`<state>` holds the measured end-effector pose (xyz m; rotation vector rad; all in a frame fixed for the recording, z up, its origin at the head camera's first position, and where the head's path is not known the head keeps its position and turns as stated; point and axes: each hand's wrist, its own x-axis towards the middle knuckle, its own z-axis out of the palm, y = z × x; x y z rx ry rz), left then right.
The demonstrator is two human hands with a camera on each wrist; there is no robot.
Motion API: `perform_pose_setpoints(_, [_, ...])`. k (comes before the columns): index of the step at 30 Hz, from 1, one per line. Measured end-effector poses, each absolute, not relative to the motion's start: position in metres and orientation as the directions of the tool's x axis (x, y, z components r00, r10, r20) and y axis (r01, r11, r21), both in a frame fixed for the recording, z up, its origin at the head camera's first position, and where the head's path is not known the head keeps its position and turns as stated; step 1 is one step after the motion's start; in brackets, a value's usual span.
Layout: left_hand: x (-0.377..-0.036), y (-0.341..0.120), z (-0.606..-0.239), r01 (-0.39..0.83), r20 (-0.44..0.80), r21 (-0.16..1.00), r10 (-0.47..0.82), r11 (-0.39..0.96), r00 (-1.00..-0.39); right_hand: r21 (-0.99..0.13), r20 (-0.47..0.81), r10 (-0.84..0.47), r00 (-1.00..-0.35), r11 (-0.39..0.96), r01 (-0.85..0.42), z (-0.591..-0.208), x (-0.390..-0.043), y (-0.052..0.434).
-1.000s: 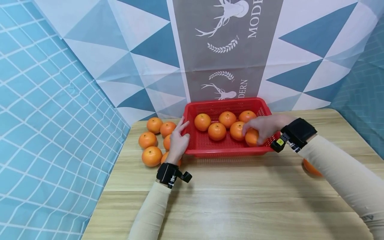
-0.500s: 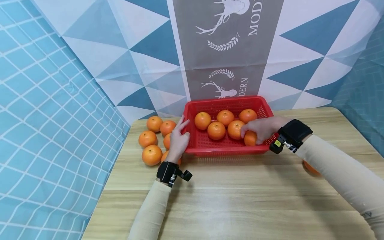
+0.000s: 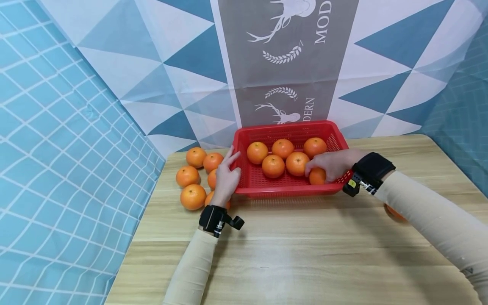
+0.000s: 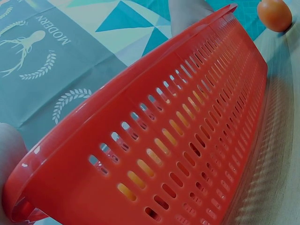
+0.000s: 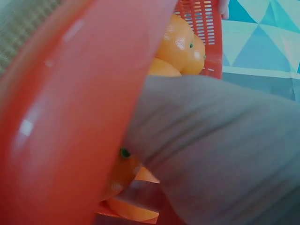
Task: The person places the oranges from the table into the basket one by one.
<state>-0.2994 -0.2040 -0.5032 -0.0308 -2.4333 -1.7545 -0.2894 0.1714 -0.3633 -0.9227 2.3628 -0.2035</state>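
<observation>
A red plastic basket (image 3: 282, 191) with slotted walls stands at the back of the wooden table. My right hand (image 3: 331, 164) reaches over its right end and grips an orange (image 3: 317, 176) low in the front right corner. Beside that fruit, several more oranges sit in two loose rows, the nearest orange (image 3: 297, 164) right at my fingertips. My left hand (image 3: 226, 181) rests at the basket's left rim, two fingers stretched along it. The left wrist view shows the basket's front wall (image 4: 187, 126) from outside. In the right wrist view, the rim hides part of the gripped orange (image 5: 123, 176).
Several loose oranges (image 3: 192, 197) lie on the table (image 3: 267, 254) left of the basket, some partly behind my left hand. Another orange (image 3: 395, 213) lies on the right, half covered by my right forearm. A patterned cloth (image 3: 286, 76) hangs behind the basket.
My right hand and the orange it grips have shifted slightly left. The neighbouring front oranges and the back middle one have also moved a little left. My left hand stays at the rim.
</observation>
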Motion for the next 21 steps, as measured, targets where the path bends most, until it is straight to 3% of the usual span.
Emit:
perform_pose_setpoints(14, [-0.297,-0.202,-0.499,0.088,0.113,0.947,-0.063,0.309,-0.992,-0.345,-0.475,-0.63,-0.615,0.776,-0.528,-0.352,-0.285,0.176])
perform_pose_setpoints(21, [-0.297,-0.202,-0.5,0.073,0.099,0.948,-0.069,0.309,-0.993,-0.359,-0.419,-0.65,-0.634,0.76,-0.543,-0.332,-0.283,0.18])
